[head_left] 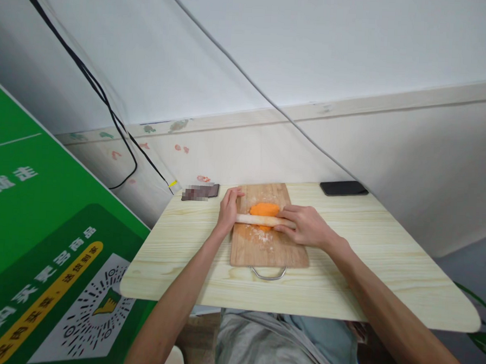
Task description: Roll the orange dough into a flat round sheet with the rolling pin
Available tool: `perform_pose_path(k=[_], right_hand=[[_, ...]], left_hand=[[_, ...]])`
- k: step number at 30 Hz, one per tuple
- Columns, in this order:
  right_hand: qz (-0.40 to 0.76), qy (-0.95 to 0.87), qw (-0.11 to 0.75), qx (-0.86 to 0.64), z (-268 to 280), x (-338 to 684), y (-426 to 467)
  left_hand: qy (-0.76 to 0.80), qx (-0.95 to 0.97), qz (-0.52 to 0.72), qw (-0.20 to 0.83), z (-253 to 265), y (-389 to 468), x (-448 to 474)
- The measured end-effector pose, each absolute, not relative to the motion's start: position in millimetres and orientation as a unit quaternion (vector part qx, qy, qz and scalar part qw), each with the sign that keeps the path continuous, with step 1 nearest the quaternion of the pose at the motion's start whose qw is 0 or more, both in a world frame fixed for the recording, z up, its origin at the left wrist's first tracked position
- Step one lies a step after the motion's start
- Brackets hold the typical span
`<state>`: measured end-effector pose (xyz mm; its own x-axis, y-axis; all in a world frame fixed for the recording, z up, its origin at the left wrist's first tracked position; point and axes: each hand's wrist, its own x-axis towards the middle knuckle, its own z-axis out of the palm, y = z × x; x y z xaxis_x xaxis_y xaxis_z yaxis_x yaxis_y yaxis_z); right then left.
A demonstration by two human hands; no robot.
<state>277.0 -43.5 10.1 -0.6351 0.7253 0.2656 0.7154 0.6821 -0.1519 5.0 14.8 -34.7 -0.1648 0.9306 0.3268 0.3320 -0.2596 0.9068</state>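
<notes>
On the wooden cutting board (247, 253), a flattened piece of orange dough (265, 209) lies under a pale rolling pin (254, 219). White flour is scattered around it. My right hand (304, 224) is closed around the pin's right end, fingers on the far side and thumb on the near side. At the board's left edge is my left hand (227, 209), its fingers bent over the edge and their tips on the wood. The pin's left end meets this hand near the thumb base; the hand hides whether it also grips the pin.
The board lies on a light wood-grain table (173, 276), its metal handle (268, 277) facing me. A black phone (343, 188) lies at the back right, a partly blurred dark device (201, 192) at the back left. A green printed panel (40, 236) stands left; cables (104, 96) hang along the wall.
</notes>
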Motion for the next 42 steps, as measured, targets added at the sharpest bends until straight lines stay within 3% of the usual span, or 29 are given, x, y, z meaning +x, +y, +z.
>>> perform_pose_path(k=[4,10,18,22,27,34,42], right_hand=[[0.037,-0.897,0.196,-0.394,5,283,-38],[0.052,-0.807,0.342,-0.478,-3,285,-27],[0.052,-0.724,0.439,-0.529,-30,292,-5],[0.056,-0.745,0.423,-0.513,-32,300,13],[0.074,-0.819,0.35,-0.449,-20,296,54],[0.071,-0.851,0.223,-0.47,-3,275,86],[0.055,-0.853,0.158,-0.495,3,281,77]], left_hand=[[0.547,0.541,0.559,0.309,-36,18,3],[0.551,0.56,0.553,0.276,-41,25,-1],[0.638,0.625,0.398,0.209,-32,-7,3],[0.633,0.69,0.309,0.166,-31,-79,5],[0.555,0.772,0.244,0.189,-34,-139,-10],[0.534,0.793,0.241,0.169,-28,-139,-31],[0.556,0.785,0.252,0.105,-38,-133,-54]])
